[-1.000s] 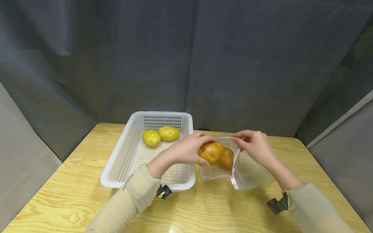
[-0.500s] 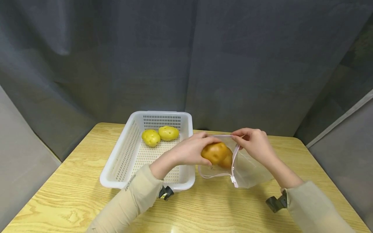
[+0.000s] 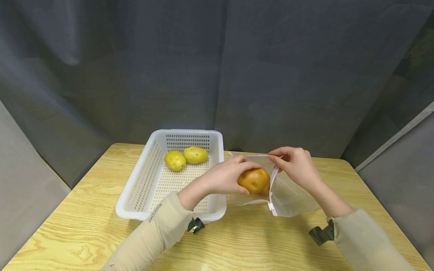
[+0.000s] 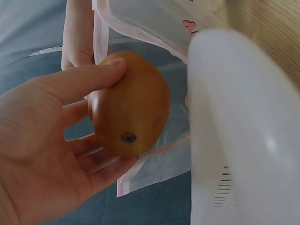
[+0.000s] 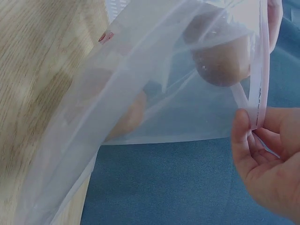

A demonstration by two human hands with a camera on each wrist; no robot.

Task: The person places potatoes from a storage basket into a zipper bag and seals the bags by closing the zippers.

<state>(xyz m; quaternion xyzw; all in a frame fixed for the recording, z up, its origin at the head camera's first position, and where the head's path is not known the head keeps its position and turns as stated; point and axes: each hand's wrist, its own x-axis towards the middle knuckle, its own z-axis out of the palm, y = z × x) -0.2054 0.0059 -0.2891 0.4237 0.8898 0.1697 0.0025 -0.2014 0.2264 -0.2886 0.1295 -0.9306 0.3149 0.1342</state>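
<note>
My left hand (image 3: 225, 176) holds a smooth, orange-brown potato (image 3: 255, 181) in the mouth of a clear zip bag (image 3: 291, 199). In the left wrist view, thumb and fingers curl round the potato (image 4: 133, 108), which has a dark spot near one end. My right hand (image 3: 295, 164) pinches the bag's pink-edged rim and keeps the mouth apart. Deeper in the bag lies another brown potato (image 5: 131, 117), seen blurred through the plastic in the right wrist view. The slider (image 3: 271, 207) hangs at the near side of the mouth.
Left of the bag stands a white perforated basket (image 3: 135, 177), close beside my left hand. Two yellow potatoes (image 3: 175, 160) lie side by side in its back part. Both stand on the wooden table (image 3: 237, 244), and a dark curtain (image 3: 271, 75) hangs behind.
My left hand has moved slightly right, carrying the brown potato further into the bag's mouth, where it now largely covers the other potato. The right hand keeps its pinch and has barely moved.
</note>
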